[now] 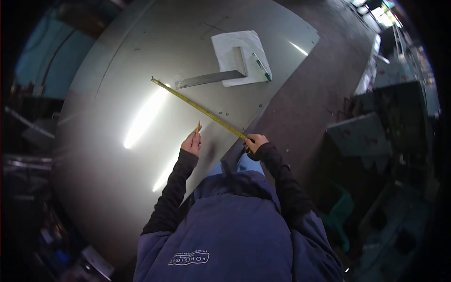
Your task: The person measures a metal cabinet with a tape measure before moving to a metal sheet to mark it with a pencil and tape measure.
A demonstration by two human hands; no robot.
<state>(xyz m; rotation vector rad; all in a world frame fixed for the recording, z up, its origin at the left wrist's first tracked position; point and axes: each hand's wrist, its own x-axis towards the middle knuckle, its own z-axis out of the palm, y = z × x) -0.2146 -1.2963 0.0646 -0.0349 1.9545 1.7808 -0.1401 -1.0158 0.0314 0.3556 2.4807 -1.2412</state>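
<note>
A yellow tape measure (202,109) lies stretched slantwise across a large metal sheet (108,188). My right hand (255,142) is closed round its near end at the sheet's edge, where the case shows partly below the fingers. My left hand (191,143) pinches a thin yellowish pencil-like marker (198,127), its tip pointing away from me, a little short of the tape. Beyond the tape, a metal square (211,78) rests partly on a white paper (227,44). On that paper's right side lies a green and white pen (261,67).
Small marks dot the sheet, whose edge runs slantwise between my body and the upper right. Dark floor (305,98) lies beyond it. At the right stand grey metal pieces (359,135) and a green chair-like object (339,211). Dim equipment lines the left side.
</note>
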